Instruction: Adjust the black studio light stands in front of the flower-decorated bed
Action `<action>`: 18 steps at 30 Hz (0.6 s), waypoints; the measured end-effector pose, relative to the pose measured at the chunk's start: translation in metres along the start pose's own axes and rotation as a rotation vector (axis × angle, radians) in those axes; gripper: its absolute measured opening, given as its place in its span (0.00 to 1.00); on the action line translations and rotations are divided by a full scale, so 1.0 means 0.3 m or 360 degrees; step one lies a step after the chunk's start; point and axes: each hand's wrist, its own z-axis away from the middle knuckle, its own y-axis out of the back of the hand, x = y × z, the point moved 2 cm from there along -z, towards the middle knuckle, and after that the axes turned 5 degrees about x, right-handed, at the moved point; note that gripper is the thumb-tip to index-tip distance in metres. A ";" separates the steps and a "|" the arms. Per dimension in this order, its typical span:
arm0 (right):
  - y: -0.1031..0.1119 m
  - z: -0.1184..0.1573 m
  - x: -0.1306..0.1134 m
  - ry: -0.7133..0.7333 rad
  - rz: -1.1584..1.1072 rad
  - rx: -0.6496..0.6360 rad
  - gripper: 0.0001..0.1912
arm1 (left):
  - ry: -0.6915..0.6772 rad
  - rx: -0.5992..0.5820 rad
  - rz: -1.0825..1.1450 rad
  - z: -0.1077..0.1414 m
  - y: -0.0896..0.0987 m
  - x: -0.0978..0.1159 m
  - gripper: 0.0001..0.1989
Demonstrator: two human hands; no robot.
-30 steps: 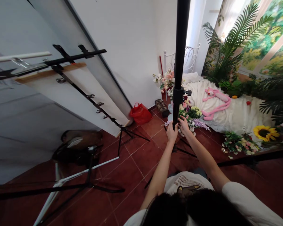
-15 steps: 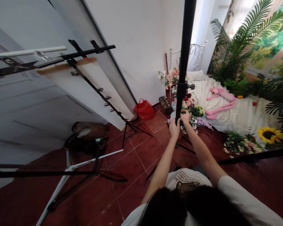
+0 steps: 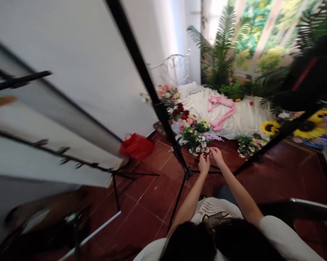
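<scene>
My left hand (image 3: 204, 165) is off the black light stand (image 3: 137, 59), just to its right, with thumb and fingers apart and nothing visible between them. Close beside it on the right, my right hand (image 3: 217, 156) has its fingertips drawn together. Anything in that pinch is too small to make out. The stand's pole leans across the view, and its legs spread on the floor left of my hands. Just beyond my fingers lie white artificial flowers (image 3: 198, 145).
A white-draped bed (image 3: 250, 119) holds a pink plush toy (image 3: 222, 108). A red plastic bag (image 3: 137, 146) sits by the wall. Another stand (image 3: 114, 173) with clips is at left. A black pole (image 3: 280, 137) crosses the right side, near sunflowers (image 3: 270, 127).
Both hands have come off the stand's pole and now sit close together to its right. My view has turned right, bringing more sunflowers and a dark blurred object into sight.
</scene>
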 end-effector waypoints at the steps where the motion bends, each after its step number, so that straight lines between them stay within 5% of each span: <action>1: 0.075 0.012 0.015 -0.0053 -0.0043 0.0108 0.17 | -0.0062 -0.0121 0.0037 0.006 -0.047 0.040 0.19; 6: 0.426 0.097 0.046 -0.0239 -0.0320 0.0618 0.16 | -0.0503 -0.0653 0.0333 0.066 -0.286 0.281 0.13; 10: 0.639 0.158 -0.005 -0.0210 -0.0716 0.0726 0.18 | -0.0778 -0.1021 0.0555 0.146 -0.475 0.472 0.15; 14: 0.754 0.204 -0.073 -0.0331 -0.1158 0.0612 0.19 | -0.0779 -0.1209 0.0566 0.202 -0.624 0.587 0.20; 18: 0.777 0.215 -0.117 -0.0262 -0.1306 0.0340 0.15 | -0.0671 -0.1311 0.0478 0.212 -0.700 0.593 0.22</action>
